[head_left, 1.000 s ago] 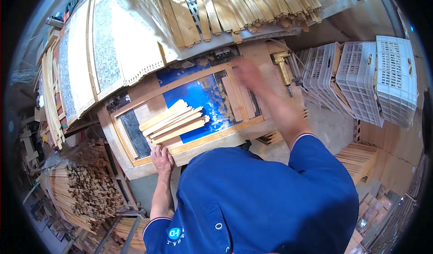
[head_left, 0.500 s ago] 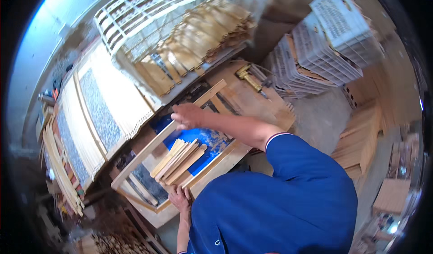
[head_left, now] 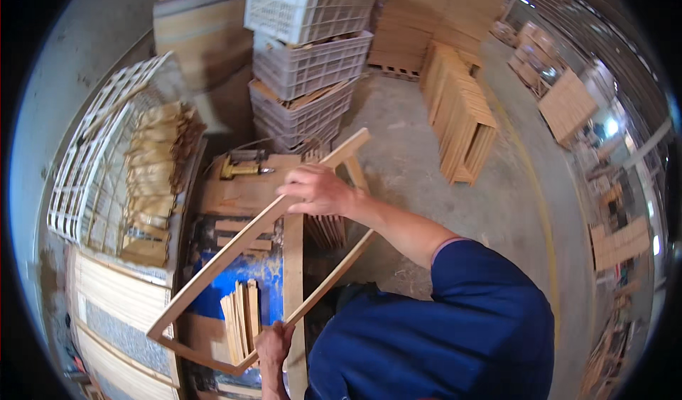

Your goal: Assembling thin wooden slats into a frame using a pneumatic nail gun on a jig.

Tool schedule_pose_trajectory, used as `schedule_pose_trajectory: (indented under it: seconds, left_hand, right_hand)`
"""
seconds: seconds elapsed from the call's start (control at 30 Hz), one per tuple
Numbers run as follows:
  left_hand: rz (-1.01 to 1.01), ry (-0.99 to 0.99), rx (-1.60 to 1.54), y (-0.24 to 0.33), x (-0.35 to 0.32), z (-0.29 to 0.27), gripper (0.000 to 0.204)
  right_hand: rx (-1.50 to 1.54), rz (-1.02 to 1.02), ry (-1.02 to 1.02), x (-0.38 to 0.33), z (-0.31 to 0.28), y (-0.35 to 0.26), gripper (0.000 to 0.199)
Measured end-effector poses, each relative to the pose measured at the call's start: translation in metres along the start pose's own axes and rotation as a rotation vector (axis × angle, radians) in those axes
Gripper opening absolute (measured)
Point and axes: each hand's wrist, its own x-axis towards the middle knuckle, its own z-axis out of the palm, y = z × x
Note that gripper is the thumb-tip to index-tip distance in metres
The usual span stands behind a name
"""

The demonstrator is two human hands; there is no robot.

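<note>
Both my hands hold a rectangular wooden frame, tilted above the workbench. My right hand grips the far long rail, fingers wrapped over it. My left hand is closed round the near long rail, close to its lower left corner. Beneath the frame, a bundle of thin wooden strips lies on the bench, partly over a blue sheet. A few short wood pieces rest just beyond the blue sheet.
A yellow power tool lies at the bench's far end. Stacked plastic crates stand behind it. To the left, a white crate holds wood pieces. A row of similar wooden frames stands on the floor at the far right.
The frame has been lifted off the bench and swung toward the right in my hands. My left hand now holds its near rail. My body and view have turned right.
</note>
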Motion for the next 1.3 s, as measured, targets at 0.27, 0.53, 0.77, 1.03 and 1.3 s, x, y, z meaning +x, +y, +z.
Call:
schedule_pose_trajectory:
  seconds: [0.27,0.53,0.77,1.03,1.3]
  left_hand:
    - [0.373,-0.309,0.284,0.160,0.114,0.008,0.029]
    - [0.736,-0.599,0.396,0.263,0.196,0.118,0.045]
    - [0.507,-0.622,-0.499,0.233,0.195,0.051,0.046]
    - [-0.367,-0.284,-0.857,0.095,0.117,0.073,0.043]
    - [-0.918,-0.105,-0.906,0.088,0.009,0.109,0.047]
  right_hand:
    - [0.673,0.642,0.069,-0.088,0.016,-0.096,0.092]
    - [0.935,1.115,0.413,-0.131,0.088,-0.005,0.057]
    - [1.166,1.540,0.215,-0.281,0.072,0.099,0.074]
    - [1.202,1.610,0.098,-0.294,0.129,0.214,0.060]
    - [0.875,1.791,-0.024,-0.303,0.247,0.297,0.058]
